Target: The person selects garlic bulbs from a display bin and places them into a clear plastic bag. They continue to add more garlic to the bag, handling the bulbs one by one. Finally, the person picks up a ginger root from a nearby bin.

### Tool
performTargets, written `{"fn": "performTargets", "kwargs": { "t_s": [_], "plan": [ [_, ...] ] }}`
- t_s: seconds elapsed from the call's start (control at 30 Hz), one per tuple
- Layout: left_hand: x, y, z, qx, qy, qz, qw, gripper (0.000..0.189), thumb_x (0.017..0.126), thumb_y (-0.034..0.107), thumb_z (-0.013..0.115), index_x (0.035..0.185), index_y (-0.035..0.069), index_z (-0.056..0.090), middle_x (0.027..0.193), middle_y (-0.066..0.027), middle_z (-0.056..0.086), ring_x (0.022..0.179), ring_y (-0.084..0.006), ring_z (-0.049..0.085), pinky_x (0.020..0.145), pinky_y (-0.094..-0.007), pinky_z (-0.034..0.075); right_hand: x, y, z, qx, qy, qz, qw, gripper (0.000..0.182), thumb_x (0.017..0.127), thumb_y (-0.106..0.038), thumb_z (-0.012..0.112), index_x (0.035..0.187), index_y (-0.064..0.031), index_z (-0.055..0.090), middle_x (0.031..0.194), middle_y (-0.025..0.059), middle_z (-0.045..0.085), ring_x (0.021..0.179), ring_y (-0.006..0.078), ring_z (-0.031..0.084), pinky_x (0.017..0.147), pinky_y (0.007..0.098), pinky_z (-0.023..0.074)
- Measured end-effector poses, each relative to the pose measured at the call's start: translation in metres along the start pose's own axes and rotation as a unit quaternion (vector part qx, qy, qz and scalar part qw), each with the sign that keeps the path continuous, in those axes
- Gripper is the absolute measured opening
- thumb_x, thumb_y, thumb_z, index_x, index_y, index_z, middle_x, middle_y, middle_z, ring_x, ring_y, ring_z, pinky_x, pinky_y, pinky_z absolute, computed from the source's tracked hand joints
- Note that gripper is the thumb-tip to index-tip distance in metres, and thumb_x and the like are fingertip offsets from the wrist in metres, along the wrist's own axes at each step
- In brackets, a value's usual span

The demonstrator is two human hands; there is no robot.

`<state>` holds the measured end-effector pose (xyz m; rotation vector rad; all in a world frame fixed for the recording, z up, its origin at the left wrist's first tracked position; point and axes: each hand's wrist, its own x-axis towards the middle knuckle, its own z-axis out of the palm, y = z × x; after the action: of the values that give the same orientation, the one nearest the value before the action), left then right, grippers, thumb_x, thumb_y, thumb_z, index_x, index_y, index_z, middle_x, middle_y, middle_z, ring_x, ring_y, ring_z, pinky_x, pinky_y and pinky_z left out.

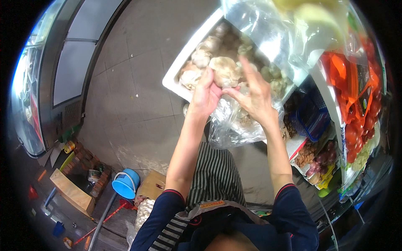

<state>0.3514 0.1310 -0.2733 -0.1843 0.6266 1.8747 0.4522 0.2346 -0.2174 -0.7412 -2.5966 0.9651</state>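
Note:
My left hand holds a large pale garlic bulb, with the thumb along its left side and the fingers beneath. Close on the right, my right hand has its thumb and index finger spread; the thumb reaches the left fingertips, and the index finger is blurred. Both hands are over a white foam box filled with garlic bulbs. A clear plastic bag hangs at the box's near edge under my right hand, with garlic bulbs showing through it.
Clear plastic bags cover the box's far right part. At right are a blue plastic basket, tomatoes with orange bags, and red onions. A glass-fronted cabinet stands left; a blue bucket sits lower left.

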Motion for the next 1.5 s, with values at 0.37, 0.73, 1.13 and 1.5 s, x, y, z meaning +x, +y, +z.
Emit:
{"fn": "performTargets", "kwargs": {
  "t_s": [0.37, 0.73, 1.13, 1.5],
  "plan": [
    [-0.018, 0.001, 0.0, 0.157, -0.048, 0.018, 0.986, 0.045, 0.078, 0.001, 0.065, 0.121, 0.001, 0.052, 0.107, -0.0122, 0.059, 0.092, -0.0207, 0.063, 0.075, -0.0361, 0.057, 0.015, 0.027, 0.002, 0.129, 0.014, 0.134, 0.982, 0.017, 0.091, -0.017, 0.054, 0.092, -0.0014, 0.062, 0.066, 0.0115, 0.06, 0.056, 0.023, 0.057, 0.054, 0.0334, 0.0444],
    [-0.012, -0.006, -0.015, 0.205, 0.078, 0.093, 0.971, 0.03, 0.097, 0.028, 0.046, 0.097, 0.001, 0.061, 0.081, -0.0052, 0.065, 0.073, -0.0105, 0.062, 0.057, -0.0236, 0.05, -0.008, -0.011, -0.01, 0.042, -0.101, -0.015, 0.994, 0.059, 0.079, -0.032, 0.068, 0.127, -0.0033, 0.049, 0.123, 0.0191, 0.054, 0.114, 0.0356, 0.052, 0.095, 0.0407, 0.0426],
    [-0.012, -0.006, -0.008, 0.111, 0.059, 0.089, 0.988, 0.06, 0.097, 0.047, 0.033, 0.133, 0.0, 0.042, 0.112, -0.0141, 0.06, 0.099, -0.0175, 0.058, 0.086, -0.0277, 0.047, -0.014, -0.006, 0.013, 0.138, -0.071, 0.021, 0.988, 0.075, 0.065, -0.019, 0.08, 0.127, 0.0048, 0.046, 0.125, 0.0224, 0.052, 0.116, 0.0312, 0.053, 0.097, 0.0361, 0.043],
    [0.023, 0.004, -0.03, 0.765, 0.077, 0.314, 0.556, 0.039, 0.074, 0.008, 0.066, 0.112, 0.003, 0.059, 0.114, -0.017, 0.055, 0.109, -0.034, 0.05, 0.092, -0.04, 0.04, 0.175, 0.136, 0.108, -0.016, -0.168, 0.218, 0.961, 0.064, 0.078, -0.03, 0.065, 0.128, 0.0033, 0.044, 0.126, 0.0234, 0.051, 0.106, 0.0292, 0.058, 0.084, 0.0366, 0.0489]
  ]
}}
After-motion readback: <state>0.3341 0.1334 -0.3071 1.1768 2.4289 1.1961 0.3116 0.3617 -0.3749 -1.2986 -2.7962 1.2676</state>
